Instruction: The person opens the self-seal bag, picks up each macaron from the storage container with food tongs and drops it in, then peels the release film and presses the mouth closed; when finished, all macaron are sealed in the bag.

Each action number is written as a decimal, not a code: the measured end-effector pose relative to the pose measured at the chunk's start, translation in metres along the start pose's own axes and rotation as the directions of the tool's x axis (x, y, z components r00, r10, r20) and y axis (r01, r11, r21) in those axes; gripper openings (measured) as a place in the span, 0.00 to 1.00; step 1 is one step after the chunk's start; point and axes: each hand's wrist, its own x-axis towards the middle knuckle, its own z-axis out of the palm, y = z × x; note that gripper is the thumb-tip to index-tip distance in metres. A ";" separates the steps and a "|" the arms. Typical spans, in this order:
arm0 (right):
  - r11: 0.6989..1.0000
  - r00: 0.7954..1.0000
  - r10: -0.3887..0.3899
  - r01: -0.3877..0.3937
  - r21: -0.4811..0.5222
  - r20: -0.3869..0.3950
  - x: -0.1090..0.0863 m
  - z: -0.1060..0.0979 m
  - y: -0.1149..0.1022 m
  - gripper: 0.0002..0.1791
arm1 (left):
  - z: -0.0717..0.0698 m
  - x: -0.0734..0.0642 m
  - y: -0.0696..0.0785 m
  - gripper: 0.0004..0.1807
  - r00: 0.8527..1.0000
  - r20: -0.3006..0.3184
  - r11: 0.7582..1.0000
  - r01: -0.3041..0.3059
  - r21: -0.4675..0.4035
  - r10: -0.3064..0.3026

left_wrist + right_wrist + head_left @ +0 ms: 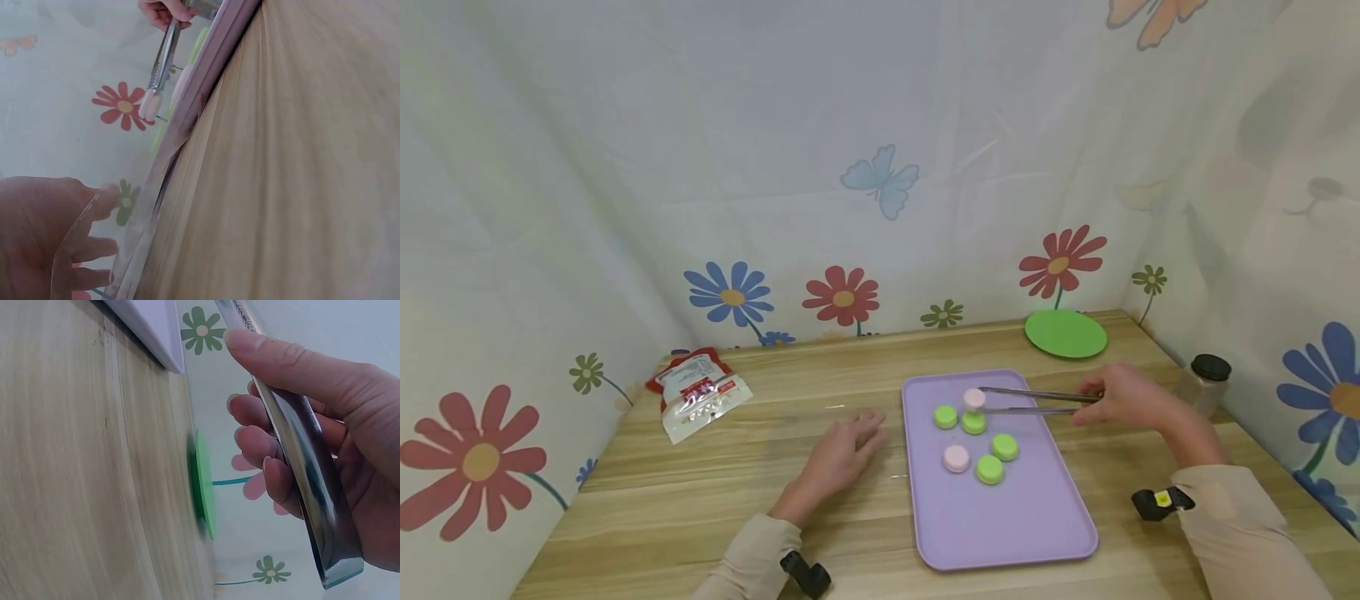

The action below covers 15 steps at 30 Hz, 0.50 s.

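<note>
My right hand (1123,396) grips metal tongs (306,462), thumb on one arm and fingers curled round the other. At the far tips, the tongs pinch a pink macaron (974,400), which shows above the rim of the purple tray (1000,533) in the left wrist view. Below it in the tray lie several green macarons (989,469) and another pink macaron (957,458). My left hand (842,450) is left of the tray with its fingers relaxed. Clear plastic (134,250) overlaps its fingertips in the left wrist view; I cannot tell whether they hold it.
A green plate (1066,333) sits at the back right of the wooden table (662,517). A red and white packet (700,392) lies at the back left. Near the right edge, beyond the right wrist, stands a black-lidded jar (1210,368). Flowered cloth (775,167) surrounds the table's back and sides.
</note>
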 end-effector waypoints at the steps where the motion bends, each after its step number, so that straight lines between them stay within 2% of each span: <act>1: 1.000 1.000 0.001 -0.001 0.002 0.002 0.000 0.000 -0.001 0.19 | 0.000 0.000 -0.001 0.24 1.000 0.020 1.000 -0.001 0.001 0.001; 5: 1.000 1.000 -0.002 0.002 0.008 0.007 0.000 -0.001 -0.001 0.19 | 0.001 -0.002 -0.002 0.25 0.995 0.102 1.000 0.003 0.019 -0.005; 8: 1.000 1.000 -0.007 0.007 0.009 0.002 0.000 0.000 0.001 0.18 | 0.001 -0.003 -0.002 0.23 0.990 0.136 0.999 0.014 0.028 -0.018; 11: 1.000 1.000 -0.014 0.014 0.012 -0.001 0.000 -0.001 0.001 0.18 | 0.003 -0.003 -0.002 0.19 0.992 0.122 0.999 0.025 0.035 -0.029; 15: 1.000 1.000 -0.020 0.020 0.014 -0.006 0.000 -0.001 0.001 0.18 | 0.004 -0.002 -0.002 0.16 0.997 0.072 0.999 0.037 0.035 -0.040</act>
